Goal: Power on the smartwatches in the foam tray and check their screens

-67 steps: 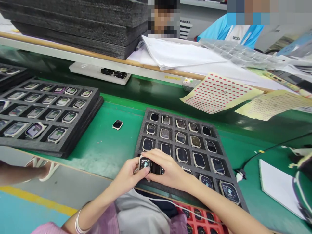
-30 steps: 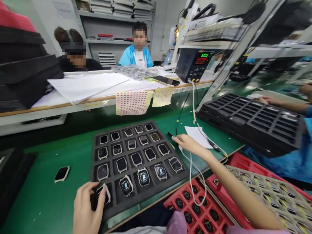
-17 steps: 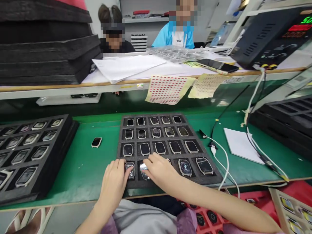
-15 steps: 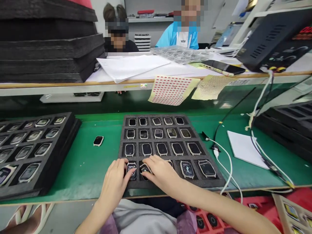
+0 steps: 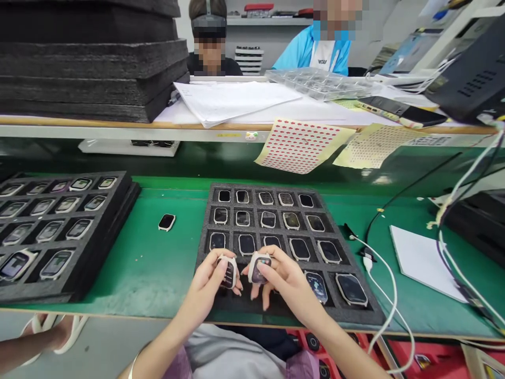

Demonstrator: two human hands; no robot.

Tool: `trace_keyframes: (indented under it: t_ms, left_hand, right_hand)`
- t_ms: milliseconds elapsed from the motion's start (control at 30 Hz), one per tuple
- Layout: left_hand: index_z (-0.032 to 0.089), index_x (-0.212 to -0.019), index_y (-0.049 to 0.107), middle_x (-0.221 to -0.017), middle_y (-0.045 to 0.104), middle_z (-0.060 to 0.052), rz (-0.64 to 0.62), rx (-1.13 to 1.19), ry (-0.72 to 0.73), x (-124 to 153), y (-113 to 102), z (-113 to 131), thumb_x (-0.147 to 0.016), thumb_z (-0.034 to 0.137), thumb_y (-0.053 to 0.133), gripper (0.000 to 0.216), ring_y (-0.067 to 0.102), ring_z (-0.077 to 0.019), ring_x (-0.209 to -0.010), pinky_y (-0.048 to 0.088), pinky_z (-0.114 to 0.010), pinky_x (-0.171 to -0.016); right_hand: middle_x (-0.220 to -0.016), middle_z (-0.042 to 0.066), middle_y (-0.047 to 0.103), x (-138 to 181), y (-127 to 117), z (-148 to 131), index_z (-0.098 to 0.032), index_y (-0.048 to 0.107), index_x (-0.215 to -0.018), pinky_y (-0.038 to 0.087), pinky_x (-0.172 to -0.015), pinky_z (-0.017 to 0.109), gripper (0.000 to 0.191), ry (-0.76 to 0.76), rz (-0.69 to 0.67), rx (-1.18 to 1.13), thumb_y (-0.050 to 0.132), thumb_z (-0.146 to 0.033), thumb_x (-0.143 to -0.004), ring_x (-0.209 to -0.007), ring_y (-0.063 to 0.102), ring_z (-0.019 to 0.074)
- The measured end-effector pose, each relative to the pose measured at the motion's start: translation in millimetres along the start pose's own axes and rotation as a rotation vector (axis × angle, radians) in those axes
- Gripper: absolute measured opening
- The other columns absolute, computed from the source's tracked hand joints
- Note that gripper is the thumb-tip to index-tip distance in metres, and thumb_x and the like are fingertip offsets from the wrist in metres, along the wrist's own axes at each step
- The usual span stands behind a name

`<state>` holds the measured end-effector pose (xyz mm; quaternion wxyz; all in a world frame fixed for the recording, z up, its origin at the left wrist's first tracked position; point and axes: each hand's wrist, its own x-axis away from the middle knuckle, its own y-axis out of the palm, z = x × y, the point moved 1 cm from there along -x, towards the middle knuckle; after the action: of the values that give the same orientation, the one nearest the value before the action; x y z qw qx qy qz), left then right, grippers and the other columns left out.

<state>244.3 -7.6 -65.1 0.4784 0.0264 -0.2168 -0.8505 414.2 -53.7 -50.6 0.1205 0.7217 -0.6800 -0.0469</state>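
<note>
Smartwatch body [image 5: 228, 272] is pinched in our left hand [image 5: 207, 289], fingers curled round its case. A second smartwatch body [image 5: 259, 267] is gripped the same way in our right hand [image 5: 290, 284]. We hold both just over the front row of the black foam tray [image 5: 203, 239]; each pocket we can see holds one watch. Front-left pockets are hidden behind our hands. Second foam tray [image 5: 98, 247] of watches at left, cut off by the frame. A loose watch [image 5: 167, 221] lies on the green mat [image 5: 158, 263] between the trays.
</note>
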Motion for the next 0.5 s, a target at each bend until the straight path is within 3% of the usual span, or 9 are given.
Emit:
trace_keyframes:
  t_ms: [100, 200, 300, 500]
  left_hand:
    - [0.019, -0.115, 0.047, -0.079, 0.055, 0.000, 0.034, -0.050, -0.013, -0.6, 5.3, -2.3, -0.083, 0.039, 0.062, 0.041, 0.056, -0.0129, -0.065, 0.051, -0.026, -0.063]
    - [0.021, -0.118, 0.042, -0.074, 0.052, 0.004, 0.051, -0.160, -0.033, -0.8, 5.7, -5.2, -0.078, 0.030, 0.068, 0.049, 0.049, -0.0093, -0.055, 0.046, -0.021, -0.051]
    - [0.021, -0.116, 0.044, -0.069, 0.048, 0.006, 0.085, -0.305, -0.026, -1.4, 4.1, -8.3, -0.082, 0.026, 0.061, 0.038, 0.042, -0.0069, -0.046, 0.038, -0.018, -0.043]
    - [0.020, -0.106, 0.048, -0.083, 0.054, 0.001, 0.058, -0.440, 0.013, -0.4, 7.5, -7.3, -0.083, 0.019, 0.055, 0.024, 0.045, -0.0088, -0.057, 0.040, -0.021, -0.055]
  right_hand:
    - [-0.085, 0.006, 0.064, 1.0, -1.2, 7.0, -0.018, 0.047, -0.113, 0.044, -0.035, 0.018, 0.030, 0.007, 0.045, -0.013, 0.057, -0.038, -0.092, -0.050, 0.059, 0.0124]
    - [-0.093, 0.009, 0.063, 2.0, -5.5, 9.3, -0.019, 0.046, -0.124, 0.049, -0.040, 0.021, 0.039, -0.010, 0.014, -0.066, 0.057, -0.039, -0.092, -0.061, 0.062, 0.0155]
    - [-0.093, 0.009, 0.061, 2.3, -8.8, 10.2, -0.020, 0.047, -0.125, 0.051, -0.044, 0.023, 0.037, -0.013, -0.019, -0.100, 0.055, -0.038, -0.093, -0.066, 0.062, 0.0172]
    - [-0.082, 0.005, 0.059, 3.0, -8.7, 11.8, -0.021, 0.052, -0.120, 0.049, -0.042, 0.022, 0.033, -0.008, -0.047, -0.128, 0.058, -0.038, -0.092, -0.060, 0.060, 0.0153]
